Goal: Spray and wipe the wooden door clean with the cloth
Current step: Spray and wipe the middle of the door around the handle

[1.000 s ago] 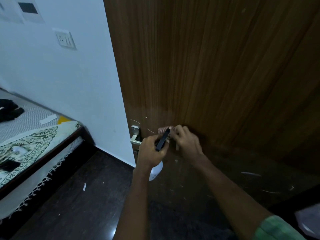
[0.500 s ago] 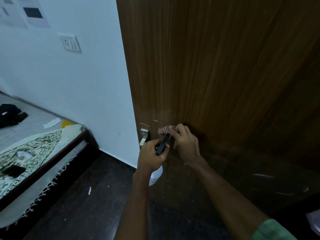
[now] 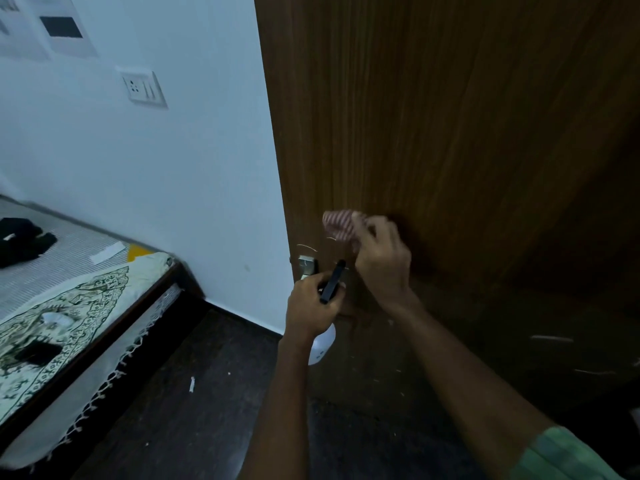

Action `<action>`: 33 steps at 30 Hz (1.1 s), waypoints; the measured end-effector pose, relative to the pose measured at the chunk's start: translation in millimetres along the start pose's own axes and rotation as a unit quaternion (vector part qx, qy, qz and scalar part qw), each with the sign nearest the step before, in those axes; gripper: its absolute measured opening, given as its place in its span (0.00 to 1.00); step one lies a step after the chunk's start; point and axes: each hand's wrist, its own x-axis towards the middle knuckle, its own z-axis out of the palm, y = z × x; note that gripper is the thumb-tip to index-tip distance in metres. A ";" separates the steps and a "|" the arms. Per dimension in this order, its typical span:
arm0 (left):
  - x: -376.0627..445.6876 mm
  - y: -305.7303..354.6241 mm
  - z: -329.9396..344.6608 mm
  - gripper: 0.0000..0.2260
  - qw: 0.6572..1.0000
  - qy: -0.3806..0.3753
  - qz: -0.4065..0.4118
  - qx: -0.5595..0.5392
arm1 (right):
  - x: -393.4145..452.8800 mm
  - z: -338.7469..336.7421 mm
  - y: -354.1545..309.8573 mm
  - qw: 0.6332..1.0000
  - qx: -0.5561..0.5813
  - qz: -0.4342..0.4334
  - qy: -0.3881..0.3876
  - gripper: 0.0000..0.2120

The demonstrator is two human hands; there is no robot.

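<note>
The wooden door (image 3: 450,133) fills the right half of the view, brown with vertical grain. My right hand (image 3: 382,261) holds a bunched pink striped cloth (image 3: 341,225) against the door, just above the metal handle (image 3: 307,266). My left hand (image 3: 311,304) grips a white spray bottle (image 3: 322,344) with a black trigger head (image 3: 331,281), held low in front of the door beside the handle. Most of the bottle's body is hidden behind my left wrist.
A white wall (image 3: 173,168) with a switch plate (image 3: 143,88) lies left of the door. A low bed (image 3: 69,306) with a patterned cover stands at the lower left. The dark floor (image 3: 194,393) carries a few small white scraps.
My right hand has lifted the cloth up the door, away from the bottle's trigger head. The camera has shifted, so the door edge sits further right. My left hand keeps its grip.
</note>
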 end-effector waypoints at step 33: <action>8.6 -27.8 -43.2 0.16 0.997 0.051 -0.058 -0.012 | 7.5 55.9 -42.2 0.973 -0.014 -0.178 -0.146 0.28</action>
